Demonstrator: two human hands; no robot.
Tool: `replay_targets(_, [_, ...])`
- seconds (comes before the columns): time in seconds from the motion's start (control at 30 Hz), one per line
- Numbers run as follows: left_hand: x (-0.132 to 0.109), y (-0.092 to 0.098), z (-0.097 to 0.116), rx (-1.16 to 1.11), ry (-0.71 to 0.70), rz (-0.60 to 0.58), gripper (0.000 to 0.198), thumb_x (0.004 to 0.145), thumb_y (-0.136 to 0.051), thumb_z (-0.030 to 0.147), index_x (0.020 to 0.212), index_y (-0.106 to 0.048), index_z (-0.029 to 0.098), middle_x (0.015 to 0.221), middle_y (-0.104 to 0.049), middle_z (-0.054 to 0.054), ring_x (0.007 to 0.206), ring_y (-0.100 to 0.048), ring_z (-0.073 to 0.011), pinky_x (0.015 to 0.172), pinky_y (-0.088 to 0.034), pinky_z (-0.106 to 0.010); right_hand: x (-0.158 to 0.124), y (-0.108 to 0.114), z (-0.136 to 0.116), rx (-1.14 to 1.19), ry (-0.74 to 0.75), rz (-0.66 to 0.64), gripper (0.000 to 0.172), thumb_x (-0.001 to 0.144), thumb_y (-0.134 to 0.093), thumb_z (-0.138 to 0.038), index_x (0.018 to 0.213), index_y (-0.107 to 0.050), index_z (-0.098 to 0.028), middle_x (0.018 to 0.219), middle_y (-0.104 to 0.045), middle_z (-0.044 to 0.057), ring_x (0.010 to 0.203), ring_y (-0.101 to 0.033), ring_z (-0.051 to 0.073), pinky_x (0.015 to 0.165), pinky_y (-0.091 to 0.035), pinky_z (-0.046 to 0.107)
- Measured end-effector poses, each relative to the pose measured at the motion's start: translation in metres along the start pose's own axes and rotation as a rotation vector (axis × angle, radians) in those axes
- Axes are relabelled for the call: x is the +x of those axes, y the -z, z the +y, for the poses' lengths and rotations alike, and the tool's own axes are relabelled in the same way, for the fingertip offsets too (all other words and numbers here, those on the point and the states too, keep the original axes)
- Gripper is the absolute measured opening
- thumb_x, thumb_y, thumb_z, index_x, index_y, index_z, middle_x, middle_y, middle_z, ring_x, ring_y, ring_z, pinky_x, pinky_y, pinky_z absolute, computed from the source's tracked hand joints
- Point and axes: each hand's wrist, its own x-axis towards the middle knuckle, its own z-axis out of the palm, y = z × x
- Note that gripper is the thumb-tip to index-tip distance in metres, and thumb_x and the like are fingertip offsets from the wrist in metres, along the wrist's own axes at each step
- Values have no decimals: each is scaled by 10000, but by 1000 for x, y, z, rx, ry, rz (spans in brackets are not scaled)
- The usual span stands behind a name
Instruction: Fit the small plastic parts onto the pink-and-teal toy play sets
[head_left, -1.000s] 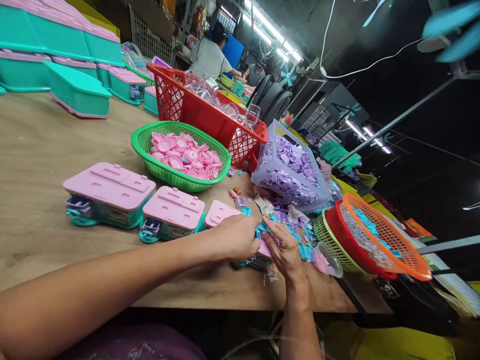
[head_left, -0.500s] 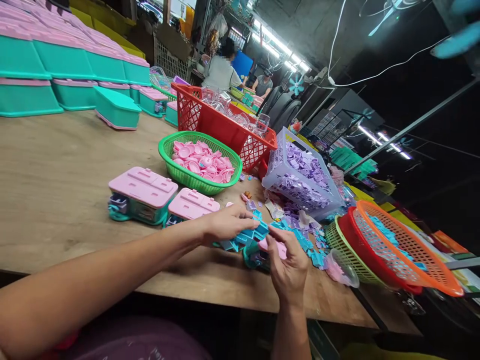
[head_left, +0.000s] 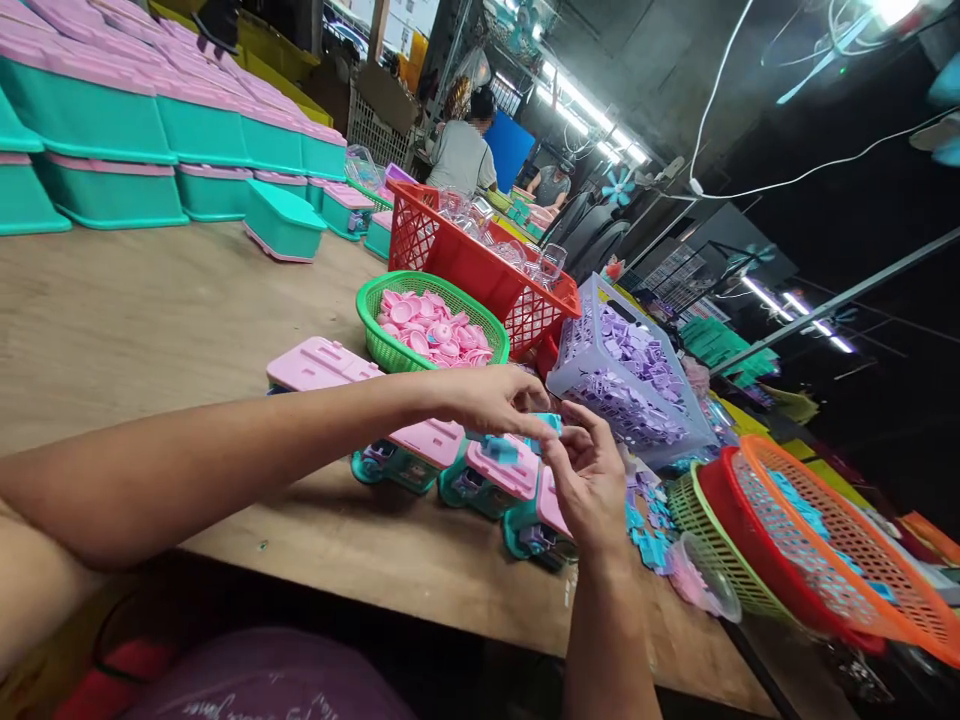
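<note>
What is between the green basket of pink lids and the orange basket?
In the head view, a lilac basket of purple pieces stands between the green basket and the orange basket.

Two hands, left (head_left: pixel 491 400) and right (head_left: pixel 592 480). Four pink-lidded toy cars in a row on the table (head_left: pixel 150 320): the first (head_left: pixel 319 365) behind the left forearm, the second (head_left: pixel 416 450), the third (head_left: pixel 491 475), the fourth (head_left: pixel 536 525) under the right hand. Six baskets: one green (head_left: pixel 390 350) with pink discs, one red crate (head_left: pixel 457 260) with clear pieces, one lilac (head_left: pixel 592 395) with purple pieces, and three nested at the table's edge, olive (head_left: pixel 694 530), red (head_left: pixel 731 545) and orange (head_left: pixel 825 560). Two people in the background. The teal boxes (head_left: pixel 187 130) at the back are too many to count.
</note>
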Motion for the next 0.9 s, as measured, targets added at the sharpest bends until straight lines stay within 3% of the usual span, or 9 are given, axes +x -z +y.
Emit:
replay_targets(0.07, [1,0,-9,14,-16,-12,301,782,-655,341,995,-676,129,744,-612,-32,626,-524,-131,539,-358,-192,2,-8,4,92,-109,-55,417,868,-594,-410,1219,-491,-211,736,-577,-14,621,-569,120,552,-513,237])
replay_targets(0.17, [4,0,-22,100,61,-7,260,785,-641,261,992,-680,110,737,-627,-44,609,-540,-142,543,-363,-208,6,-18,10,28,-138,-78,380,876,-574,-436,1177,-537,-207,732,-563,-14,608,-546,111,540,-499,225])
replay_targets(0.23, [2,-1,-26,217,96,50,279,771,-658,245,1017,-677,115,785,-652,-60,641,-572,-161,565,-370,-219,7,-19,12,-38,-119,-63,380,873,-575,-438,1175,-563,-209,773,-575,1,644,-550,114,559,-495,222])
replay_targets(0.33, [-8,-5,-25,424,12,101,369,752,-703,287,1091,-663,144,929,-669,-95,803,-609,-220,672,-399,-249,-1,-9,11,58,-175,13,382,874,-570,-437,1196,-560,-233,839,-584,12,655,-568,114,549,-495,221])
replay_targets(0.47, [-15,-14,-19,603,-41,-12,477,684,-785,310,1107,-661,127,1037,-646,-163,918,-592,-302,760,-405,-305,-33,15,3,461,-380,124,308,910,-490,-447,1138,-529,-244,875,-593,28,584,-571,107,423,-419,183])
replay_targets(0.57, [-4,-20,-17,710,21,-110,519,649,-811,364,1062,-671,83,1044,-634,-216,912,-594,-352,764,-411,-339,-73,24,-2,579,-480,117,270,936,-426,-449,1047,-549,-236,798,-546,6,461,-446,57,341,-266,141])
replay_targets(0.63, [8,-23,-17,783,50,-198,497,658,-801,372,1025,-678,61,1028,-639,-234,888,-604,-358,751,-415,-345,-103,21,-2,554,-559,-22,257,931,-440,-452,1005,-567,-241,718,-485,-20,433,-373,48,352,-253,146])
replay_targets(0.73, [20,-21,-18,857,51,-304,419,707,-758,397,961,-689,71,945,-666,-206,822,-620,-311,707,-416,-327,-141,13,1,375,-655,-298,254,893,-503,-482,1021,-594,-282,685,-454,-25,508,-423,94,426,-351,191])
replay_targets(0.9, [22,-14,-17,908,24,-389,404,781,-666,487,927,-680,111,885,-680,-130,721,-596,-216,617,-385,-289,-171,1,2,-13,-541,-667,157,830,-538,-384,961,-622,-363,862,-620,-31,805,-584,195,749,-471,326])
